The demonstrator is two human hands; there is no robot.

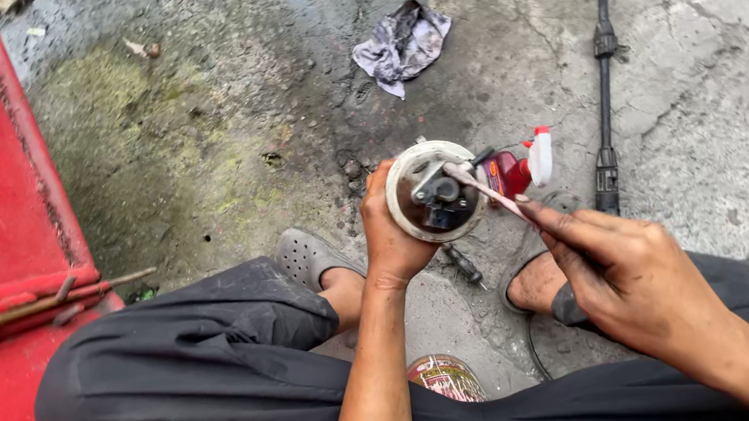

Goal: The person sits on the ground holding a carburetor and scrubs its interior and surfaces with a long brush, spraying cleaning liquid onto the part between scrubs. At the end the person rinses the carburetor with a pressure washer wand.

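Right hand point(640, 283) half-covering brush point(485, 190)

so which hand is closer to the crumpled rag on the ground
Left. The left hand grips the round part just below the rag; the right hand sits farther down and to the right.
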